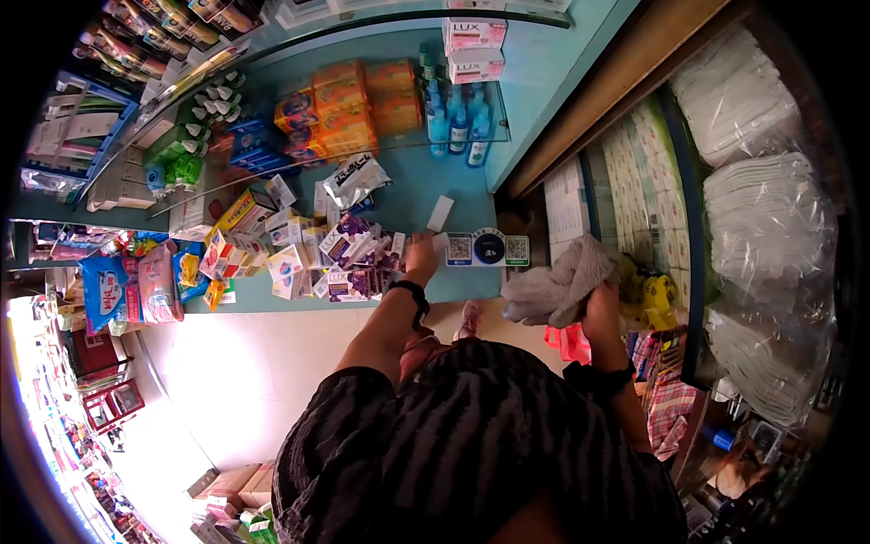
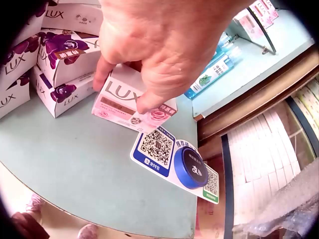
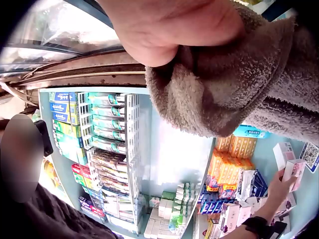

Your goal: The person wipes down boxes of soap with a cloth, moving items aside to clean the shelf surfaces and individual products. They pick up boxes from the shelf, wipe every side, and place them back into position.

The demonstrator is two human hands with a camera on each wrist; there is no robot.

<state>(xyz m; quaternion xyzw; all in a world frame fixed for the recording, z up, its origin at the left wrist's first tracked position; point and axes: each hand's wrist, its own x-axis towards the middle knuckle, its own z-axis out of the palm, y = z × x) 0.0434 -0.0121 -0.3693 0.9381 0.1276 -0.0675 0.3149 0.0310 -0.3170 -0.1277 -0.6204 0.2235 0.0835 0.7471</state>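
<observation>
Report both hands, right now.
Left hand: holding a pink LUX box.
Right hand: holding a grey-brown cloth.

Bare counter [image 2: 89, 164] lets my left hand [image 2: 154, 45] slide toward me; flowered boxes [image 2: 70, 57] (stacked) bar left, a QR sign [image 2: 157, 148] right.

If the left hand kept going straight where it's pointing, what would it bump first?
Probably the pale box just ahead of the left hand on the counter. The pink soap box it grips might touch first; the gap is hard to judge.
</observation>
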